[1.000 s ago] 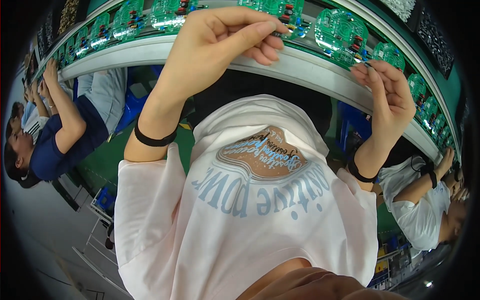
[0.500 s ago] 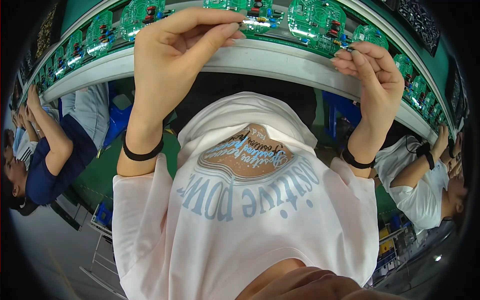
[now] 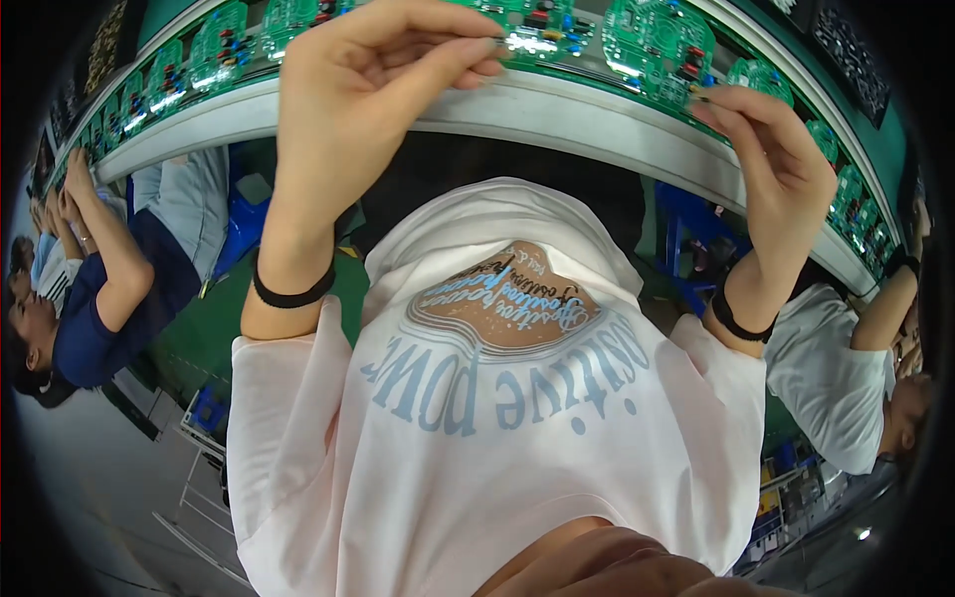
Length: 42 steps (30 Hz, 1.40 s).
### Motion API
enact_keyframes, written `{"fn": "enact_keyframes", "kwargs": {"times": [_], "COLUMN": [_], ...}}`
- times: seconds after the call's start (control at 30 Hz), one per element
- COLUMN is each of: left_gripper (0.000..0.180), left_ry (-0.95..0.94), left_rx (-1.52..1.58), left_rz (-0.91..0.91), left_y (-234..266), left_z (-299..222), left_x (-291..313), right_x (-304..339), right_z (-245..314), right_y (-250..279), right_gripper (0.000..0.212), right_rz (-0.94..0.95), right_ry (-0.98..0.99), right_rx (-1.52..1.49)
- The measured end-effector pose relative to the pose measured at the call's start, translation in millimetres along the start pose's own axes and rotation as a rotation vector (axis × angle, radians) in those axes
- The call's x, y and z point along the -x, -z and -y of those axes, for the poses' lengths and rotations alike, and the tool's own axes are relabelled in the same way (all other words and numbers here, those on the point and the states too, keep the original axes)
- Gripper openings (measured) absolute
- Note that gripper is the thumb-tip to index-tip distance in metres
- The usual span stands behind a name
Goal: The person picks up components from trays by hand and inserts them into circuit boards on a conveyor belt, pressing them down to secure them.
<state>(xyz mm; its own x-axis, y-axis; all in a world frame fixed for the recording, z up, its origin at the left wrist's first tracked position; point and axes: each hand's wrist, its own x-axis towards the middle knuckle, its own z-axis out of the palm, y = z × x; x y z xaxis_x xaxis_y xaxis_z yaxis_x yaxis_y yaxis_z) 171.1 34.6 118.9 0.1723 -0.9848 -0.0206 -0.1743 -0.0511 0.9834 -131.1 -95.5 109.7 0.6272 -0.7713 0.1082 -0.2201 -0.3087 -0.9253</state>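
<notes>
A row of green circuit boards (image 3: 652,45) with red, black and blue components runs along the rail in front of me. My left hand (image 3: 348,95) is closed in a pinch, thumb against forefinger, at the left edge of the middle board (image 3: 545,22); whatever lies between the tips is too small to make out. Over on the right, my right hand (image 3: 781,149) pinches a tiny dark electronic component (image 3: 699,93) beside the lower right of another board. Its other fingers are curled and partly hidden.
A pale metal rail (image 3: 557,107) borders the boards on my side. Dark bins of small parts (image 3: 854,60) stand beyond the line at the right. Co-workers sit on both sides, one in a navy top (image 3: 134,318), another in white (image 3: 831,368). A blue stool (image 3: 686,234) is below the rail.
Boards and rail appear shifted a little to the right. My right hand has moved right and slightly lower, its fingers more gathered. The left hand stays pinched, slightly farther right.
</notes>
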Motion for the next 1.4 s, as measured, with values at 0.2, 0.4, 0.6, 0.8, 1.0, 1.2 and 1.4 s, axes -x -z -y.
{"fn": "enact_keyframes", "kwargs": {"times": [0.2,0.4,0.6,0.8,1.0,1.2,1.4], "left_gripper": [0.018,0.013,0.013,0.017,0.015,0.013,0.013], "left_ry": [-0.09,0.088,0.201,-0.474,-0.763,-0.762,-0.76], "left_rx": [-0.157,-0.083,-0.153,0.0,-0.103,-0.296,-0.294], "left_rz": [0.043,-0.081,-0.12,-0.088,0.002,-0.052,-0.042], "left_y": [8.5,-11.2,-13.3,-14.5,-12.3,-13.4,-14.6], "left_z": [-1.2,-18.3,-37.0,16.8,19.3,21.3,25.1], "left_x": [-4.4,-1.3,-9.6,-31.9,-35.5,-33.1,-31.2], "right_x": [-17.5,-15.9,-16.1,-21.2,-20.3,-20.8,-23.8], "right_z": [3.1,-2.7,-5.9,5.5,12.3,20.9,31.1], "right_y": [-7.6,-8.0,-10.0,-12.4,-16.6,-17.0,-5.7], "right_gripper": [0.015,0.016,0.016,0.014,0.018,0.023,0.023], "right_rz": [0.086,0.095,0.073,0.097,0.13,0.178,0.221], "right_ry": [0.234,0.196,0.201,0.332,0.404,0.413,0.414], "right_rx": [0.421,0.454,0.432,0.649,0.782,0.845,0.84]}}
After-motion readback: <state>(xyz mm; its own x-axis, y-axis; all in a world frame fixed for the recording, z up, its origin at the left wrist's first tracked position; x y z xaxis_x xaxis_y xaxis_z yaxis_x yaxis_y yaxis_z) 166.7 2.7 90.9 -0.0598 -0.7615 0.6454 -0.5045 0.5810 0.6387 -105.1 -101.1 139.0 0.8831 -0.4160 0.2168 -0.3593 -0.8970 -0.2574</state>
